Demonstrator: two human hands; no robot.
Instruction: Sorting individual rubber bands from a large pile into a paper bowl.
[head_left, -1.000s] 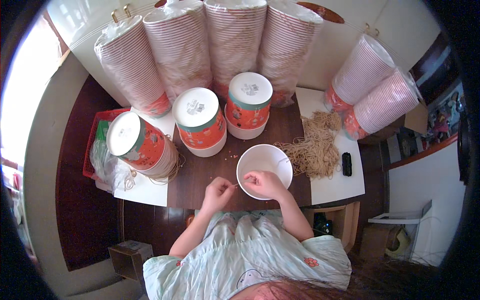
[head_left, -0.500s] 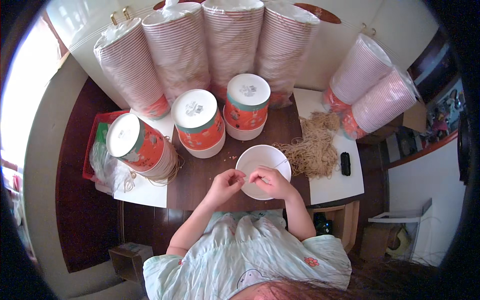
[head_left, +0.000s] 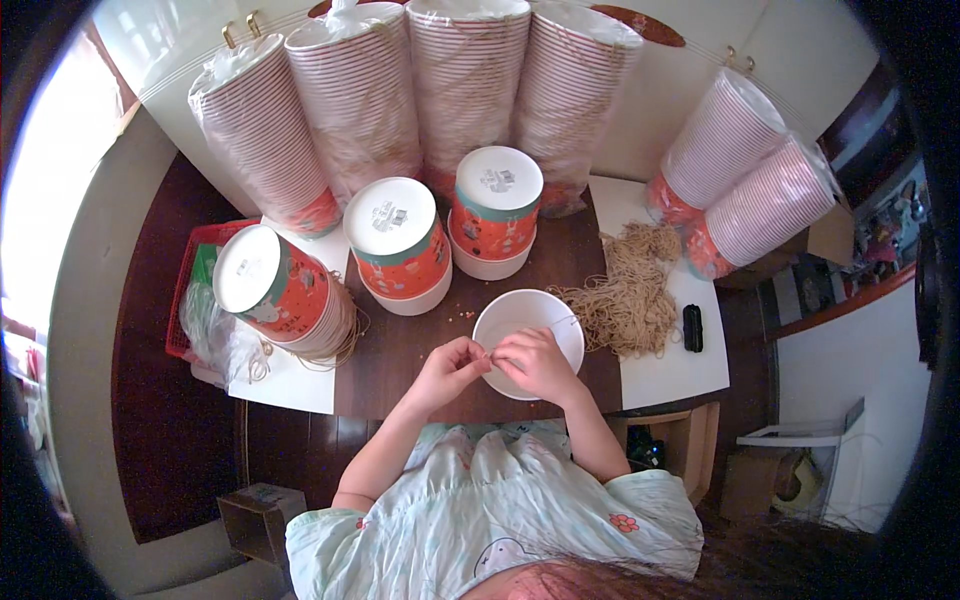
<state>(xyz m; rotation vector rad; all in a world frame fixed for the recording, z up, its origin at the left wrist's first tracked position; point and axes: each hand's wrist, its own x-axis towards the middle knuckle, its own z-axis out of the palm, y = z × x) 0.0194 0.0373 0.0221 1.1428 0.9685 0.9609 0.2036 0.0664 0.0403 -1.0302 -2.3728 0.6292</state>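
White and open-topped, the bucket [head_left: 522, 316] is standing on the brown desk [head_left: 395, 380] near its front edge. The left hand [head_left: 452, 372] and right hand [head_left: 534, 363] are meeting at the fingertips over its near-left rim, both pinching; whatever they are gripping is too small to tell. Tan twine [head_left: 632, 298] is lying in a loose heap just beside the bucket. Its tangled strands could be knotting if one is pulled hard, and a stray elbow or tug could be sending the light-looking bucket over the edge.
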